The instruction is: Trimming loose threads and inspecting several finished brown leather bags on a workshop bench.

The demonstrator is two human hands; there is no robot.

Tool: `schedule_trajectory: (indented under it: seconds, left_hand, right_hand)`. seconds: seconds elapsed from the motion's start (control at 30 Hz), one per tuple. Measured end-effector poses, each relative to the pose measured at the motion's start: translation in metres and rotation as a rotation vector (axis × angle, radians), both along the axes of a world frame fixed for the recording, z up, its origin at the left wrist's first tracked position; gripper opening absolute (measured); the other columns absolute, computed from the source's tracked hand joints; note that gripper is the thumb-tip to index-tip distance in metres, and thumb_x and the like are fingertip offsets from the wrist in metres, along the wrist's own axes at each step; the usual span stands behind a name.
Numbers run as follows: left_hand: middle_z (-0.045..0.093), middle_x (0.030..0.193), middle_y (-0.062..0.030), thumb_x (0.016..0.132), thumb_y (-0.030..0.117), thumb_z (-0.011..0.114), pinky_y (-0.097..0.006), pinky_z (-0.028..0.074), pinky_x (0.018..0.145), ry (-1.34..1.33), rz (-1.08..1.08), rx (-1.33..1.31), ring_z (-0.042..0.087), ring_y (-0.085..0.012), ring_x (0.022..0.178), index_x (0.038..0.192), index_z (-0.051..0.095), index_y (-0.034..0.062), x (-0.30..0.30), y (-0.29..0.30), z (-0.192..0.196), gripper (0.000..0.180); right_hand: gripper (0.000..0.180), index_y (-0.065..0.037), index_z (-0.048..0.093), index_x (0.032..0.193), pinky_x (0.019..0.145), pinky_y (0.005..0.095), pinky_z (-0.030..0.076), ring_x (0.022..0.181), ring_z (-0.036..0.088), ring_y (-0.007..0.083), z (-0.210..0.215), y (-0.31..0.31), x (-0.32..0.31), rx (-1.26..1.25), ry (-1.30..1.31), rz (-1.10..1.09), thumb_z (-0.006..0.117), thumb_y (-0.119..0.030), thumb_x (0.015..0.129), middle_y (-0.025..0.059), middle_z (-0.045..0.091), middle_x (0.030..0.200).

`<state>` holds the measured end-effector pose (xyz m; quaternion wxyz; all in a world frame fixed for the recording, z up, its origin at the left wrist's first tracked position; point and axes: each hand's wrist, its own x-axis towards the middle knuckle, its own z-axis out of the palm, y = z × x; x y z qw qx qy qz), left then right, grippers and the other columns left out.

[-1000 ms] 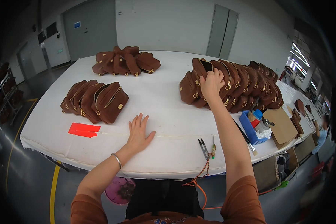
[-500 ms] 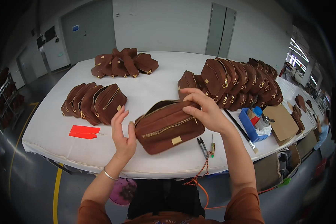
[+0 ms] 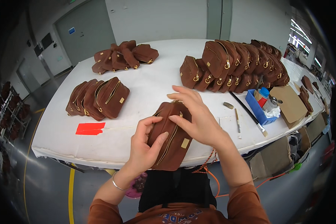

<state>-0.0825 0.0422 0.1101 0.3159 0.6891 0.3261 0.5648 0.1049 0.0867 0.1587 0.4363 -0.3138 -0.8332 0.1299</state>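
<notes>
A brown zippered pouch (image 3: 177, 149) with a small gold-coloured plate stands tilted, end up, between my hands at the table's near edge. My left hand (image 3: 147, 142) grips its left side, with the thumb on the front face and the fingers by the edge zip. Over the upper end curls my right hand (image 3: 199, 121), its thumb pressed on the pouch near the top of the front zip; some of its fingertips are hidden behind the pouch.
Brown pouches stand in a row (image 3: 112, 99) at left, a pile (image 3: 119, 58) at far left and a large stack (image 3: 246, 61) at right. Red tape (image 3: 90, 128) marks the white table (image 3: 63, 140). A brush (image 3: 246, 110), thin tool (image 3: 238, 121), blue bin (image 3: 252, 106) and cardboard (image 3: 283, 100) lie right.
The pouch has turned from lengthwise to end-up and come nearer me. My left hand, open beside it before, now grips its side. My right hand has shifted to its upper end.
</notes>
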Motion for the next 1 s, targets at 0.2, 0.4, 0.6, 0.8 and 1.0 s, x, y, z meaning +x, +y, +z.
schedule_trajectory:
  seconds: [0.2,0.4,0.6,0.8,1.0]
  left_hand:
    - [0.053,0.125,-0.0141,0.092,-0.004,0.057,-0.029,0.042,0.1,-0.252,0.057,-0.124,0.053,-0.0165,0.115,0.125,0.043,-0.0023,0.003,-0.004,-0.01,0.036]
    - [0.055,0.122,-0.0131,0.093,-0.002,0.056,-0.029,0.045,0.096,-0.297,0.09,-0.126,0.055,-0.0149,0.11,0.126,0.042,-0.0017,0.005,-0.013,-0.017,0.036]
    - [0.056,0.116,-0.0123,0.093,-0.001,0.057,-0.027,0.047,0.092,-0.333,0.105,-0.133,0.056,-0.0141,0.105,0.126,0.043,-0.0011,0.005,-0.02,-0.018,0.035]
    - [0.055,0.117,-0.0112,0.093,0.0,0.058,-0.027,0.046,0.092,-0.336,0.107,-0.131,0.055,-0.0132,0.105,0.126,0.043,-0.001,0.002,-0.022,-0.021,0.036]
    - [0.054,0.118,-0.0103,0.093,-0.001,0.058,-0.026,0.046,0.093,-0.355,0.122,-0.157,0.055,-0.0126,0.106,0.125,0.044,-0.0011,0.002,-0.024,-0.02,0.035]
  right_hand:
    - [0.068,-0.005,0.038,0.14,0.113,0.0438,0.028,0.139,0.028,0.0373,-0.046,-0.037,-0.025,-0.207,0.269,0.014,0.065,-0.002,0.078,0.0207,0.031,0.148]
    - [0.073,-0.004,0.036,0.142,0.114,0.0455,0.026,0.14,0.025,0.0387,-0.062,-0.042,-0.035,-0.268,0.319,-0.004,0.065,-0.001,0.075,0.0204,0.029,0.149]
    - [0.079,-0.007,0.033,0.144,0.114,0.0462,0.026,0.141,0.023,0.039,-0.056,-0.046,-0.032,-0.324,0.243,0.069,0.064,0.0,0.072,0.02,0.027,0.15]
    - [0.082,-0.008,0.032,0.146,0.115,0.0456,0.024,0.143,0.02,0.0389,-0.057,-0.047,-0.031,-0.376,0.212,0.147,0.062,0.001,0.07,0.0194,0.024,0.152]
    - [0.081,-0.009,0.033,0.146,0.115,0.042,0.026,0.144,0.022,0.0344,-0.069,-0.042,-0.026,-0.467,0.35,0.261,0.06,0.004,0.071,0.0166,0.024,0.153]
